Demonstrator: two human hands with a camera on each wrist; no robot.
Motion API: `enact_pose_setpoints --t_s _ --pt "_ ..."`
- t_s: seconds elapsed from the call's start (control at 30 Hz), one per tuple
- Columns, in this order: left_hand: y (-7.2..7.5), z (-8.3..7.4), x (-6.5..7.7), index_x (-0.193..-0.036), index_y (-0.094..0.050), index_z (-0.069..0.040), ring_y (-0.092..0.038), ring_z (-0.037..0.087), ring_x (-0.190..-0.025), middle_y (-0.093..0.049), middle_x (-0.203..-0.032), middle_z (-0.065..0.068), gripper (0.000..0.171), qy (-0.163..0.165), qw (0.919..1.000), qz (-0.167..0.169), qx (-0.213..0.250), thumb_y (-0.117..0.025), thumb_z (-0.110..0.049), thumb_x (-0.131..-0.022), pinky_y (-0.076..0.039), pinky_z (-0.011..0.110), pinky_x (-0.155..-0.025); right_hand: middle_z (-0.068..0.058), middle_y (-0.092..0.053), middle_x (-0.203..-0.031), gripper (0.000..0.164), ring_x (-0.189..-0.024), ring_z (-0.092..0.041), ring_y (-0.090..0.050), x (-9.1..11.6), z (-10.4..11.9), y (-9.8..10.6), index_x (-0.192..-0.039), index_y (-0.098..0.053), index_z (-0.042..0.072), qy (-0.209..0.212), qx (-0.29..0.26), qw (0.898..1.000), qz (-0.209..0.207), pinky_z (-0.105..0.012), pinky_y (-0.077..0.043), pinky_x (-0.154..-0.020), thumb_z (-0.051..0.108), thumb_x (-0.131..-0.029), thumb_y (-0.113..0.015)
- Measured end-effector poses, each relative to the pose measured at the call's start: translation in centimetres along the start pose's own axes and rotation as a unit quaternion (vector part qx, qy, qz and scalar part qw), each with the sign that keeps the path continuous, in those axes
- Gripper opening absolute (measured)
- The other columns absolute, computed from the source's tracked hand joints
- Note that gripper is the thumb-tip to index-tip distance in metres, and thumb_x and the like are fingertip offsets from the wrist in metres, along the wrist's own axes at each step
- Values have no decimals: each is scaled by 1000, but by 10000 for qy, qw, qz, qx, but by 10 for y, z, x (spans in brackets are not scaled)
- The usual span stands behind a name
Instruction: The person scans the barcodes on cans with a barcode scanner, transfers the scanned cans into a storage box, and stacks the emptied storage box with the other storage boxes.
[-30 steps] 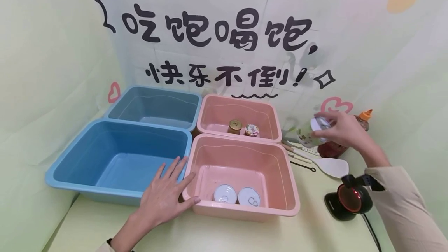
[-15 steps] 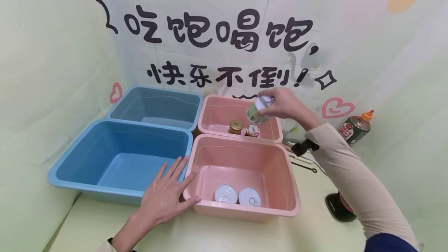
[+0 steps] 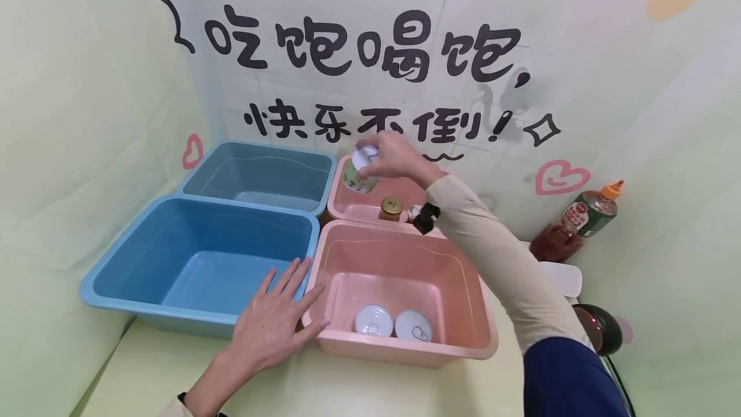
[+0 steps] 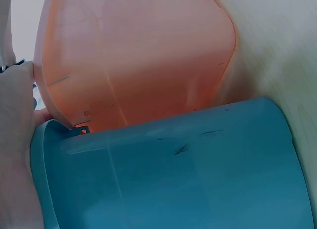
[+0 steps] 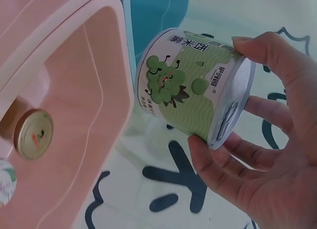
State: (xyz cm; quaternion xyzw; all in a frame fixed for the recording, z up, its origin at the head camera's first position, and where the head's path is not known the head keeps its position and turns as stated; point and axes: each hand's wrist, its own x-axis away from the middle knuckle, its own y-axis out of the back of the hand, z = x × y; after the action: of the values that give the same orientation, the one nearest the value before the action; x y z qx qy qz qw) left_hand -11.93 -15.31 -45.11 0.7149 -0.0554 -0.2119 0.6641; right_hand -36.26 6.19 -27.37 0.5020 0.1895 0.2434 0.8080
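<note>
My right hand (image 3: 398, 161) grips a pull-tab can (image 3: 359, 177) by its top end, above the rear pink basin (image 3: 354, 210). In the right wrist view the can (image 5: 190, 90) is tilted, with a green grape-pattern label and a silver lid. Below it in that basin stand a gold-lidded jar (image 3: 391, 208) and a patterned-lid jar (image 3: 413, 212), partly hidden by my right wrist. My left hand (image 3: 272, 327) rests with spread, straight fingers across the adjoining rims of the front blue basin (image 3: 217, 278) and front pink basin (image 3: 382, 275).
Two silver pull-tab cans (image 3: 373, 321) sit in the front pink basin. A rear blue basin (image 3: 255, 172) stands at back left. At right are a red sauce bottle (image 3: 570, 227) with an orange cap, a white spatula (image 3: 561, 277) and a black round device (image 3: 604, 330).
My right hand has carried the green-labelled can leftward from beside the sauce bottle to over the rear pink basin. The left hand stays in place.
</note>
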Motion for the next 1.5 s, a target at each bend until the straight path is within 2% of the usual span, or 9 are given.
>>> enact_pose_setpoints --t_s 0.4,0.63,0.83,1.0,1.23,1.5 --pt "0 1 -1 -140 -60 -32 -32 32 -150 -33 -163 9 63 18 10000 -24 -26 -49 -70 -90 -26 60 -119 -12 -68 -119 60 -96 -21 -61 -51 31 -41 -132 -65 10 722 14 9972 184 -28 -54 -73 24 -76 -81" --pt "0 1 -1 -139 -61 -32 -32 32 -151 -32 -163 9 62 -31 10000 -44 -11 -50 -70 -91 -27 60 -119 -9 -66 -127 60 -102 -19 -60 -72 40 -69 -133 -64 14 495 97 9981 353 -27 -54 -78 27 -77 -81" --pt "0 3 -1 -138 -61 -32 -32 31 -150 -33 -163 8 62 -74 9999 -116 -62 -49 -70 -91 -27 60 -119 -10 -63 -131 60 -107 -20 -60 -84 43 -90 -135 -63 12 387 -39 9983 433 -27 -55 -81 26 -80 -81" --pt "0 4 0 -138 -61 -33 -33 31 -150 -33 -163 8 60 -95 9998 -171 -32 -49 -69 -92 -28 60 -119 -9 -62 -132 59 -108 -20 -59 -90 41 -104 -135 -63 14 213 92 9981 574 -27 -55 -83 27 -81 -82" --pt "-1 4 -1 -140 -59 -34 -33 31 -150 -31 -164 7 62 -50 9999 -43 -88 -46 -71 -92 -27 59 -119 -7 -60 -134 58 -108 -20 -57 -94 38 -120 -135 -63 17 200 348 9968 695 -29 -53 -85 30 -82 -81" --pt "0 3 -1 -140 -59 -33 -31 31 -151 -30 -165 7 62 5 10000 0 -10 -49 -70 -92 -26 59 -120 -7 -58 -138 59 -111 -19 -56 -98 39 -136 -139 -60 17 144 264 9945 1000 -31 -52 -90 28 -84 -80"
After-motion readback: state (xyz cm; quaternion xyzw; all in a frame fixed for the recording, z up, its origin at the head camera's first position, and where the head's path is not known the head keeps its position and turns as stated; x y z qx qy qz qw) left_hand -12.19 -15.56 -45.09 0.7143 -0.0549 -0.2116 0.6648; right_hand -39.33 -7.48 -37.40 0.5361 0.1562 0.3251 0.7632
